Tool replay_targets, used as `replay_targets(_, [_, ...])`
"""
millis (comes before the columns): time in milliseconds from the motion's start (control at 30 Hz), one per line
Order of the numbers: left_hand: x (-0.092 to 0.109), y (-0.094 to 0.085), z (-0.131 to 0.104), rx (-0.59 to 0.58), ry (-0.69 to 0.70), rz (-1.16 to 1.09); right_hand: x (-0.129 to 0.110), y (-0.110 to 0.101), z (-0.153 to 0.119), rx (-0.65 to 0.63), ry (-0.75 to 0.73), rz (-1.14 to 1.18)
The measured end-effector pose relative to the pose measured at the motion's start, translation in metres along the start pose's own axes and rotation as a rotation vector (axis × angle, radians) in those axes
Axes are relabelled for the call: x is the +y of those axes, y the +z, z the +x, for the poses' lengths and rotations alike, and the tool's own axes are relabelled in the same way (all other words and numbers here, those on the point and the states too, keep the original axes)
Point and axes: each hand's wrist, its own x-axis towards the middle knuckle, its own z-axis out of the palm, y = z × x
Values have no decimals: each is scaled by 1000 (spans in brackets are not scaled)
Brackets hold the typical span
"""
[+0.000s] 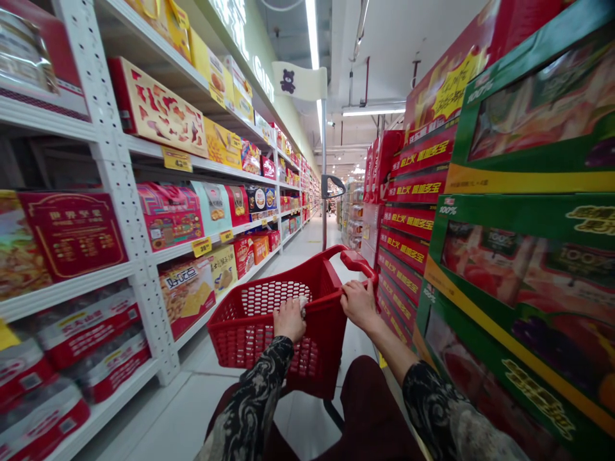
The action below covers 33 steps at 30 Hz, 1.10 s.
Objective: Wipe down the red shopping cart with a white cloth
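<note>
One run of stocked white shelving (138, 256) lines your left; one red cart (331, 333) stands mid-aisle before you, one bear-marked flag (307, 83) rises beyond it, and three green boxes (439, 224) stack up at right. Your left forearm reaches forward, your right slants inward. Your left hand (289, 320), curled narrow, grips the cart's near rim beside a small white scrap (303, 301); your right hand (359, 304) closes over the rim near the handle (358, 262).

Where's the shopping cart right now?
In the head view, the cart is just below centre, between the shelves on the left and red boxes on the right; a flag pole rises beyond it.
</note>
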Motion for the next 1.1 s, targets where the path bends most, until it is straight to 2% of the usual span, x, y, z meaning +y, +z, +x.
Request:
replay_targets(100, [2,5,-4,9,-12,-15,-8,3,-2,-5,18,9])
replay_targets(233, [23,14,-7,64,148,-84,-24,11,-6,-53,-22,41])
replay_targets(300, [23,20,-10,87,186,-79,-29,14,-8,-69,-42,50])
replay_targets(400, [-1,27,-15,96,130,-9,-28,19,-11,-61,-66,54])
replay_targets(500, [-39,30,-18,98,-10,75,-24,24,-11,-54,-72,56])
replay_targets(567, [-57,31,-19,96,-120,116,-23,27,-10,-58,-61,48])
replay_targets(667, [-59,32,-20,87,-178,121,-28,31,-9,-70,-51,34])
replay_targets(800, [-34,34,-18,88,-42,53,-37,35,-10,-93,-82,35])
replay_targets(867, [-30,34,-17,91,19,36,-38,36,-11,-99,-99,37])
replay_targets(933, [-40,34,-16,90,10,49,-36,36,-12,-102,-121,47])
replay_targets(1100, [-89,27,-19,52,-202,131,-30,33,-14,-89,-158,54])
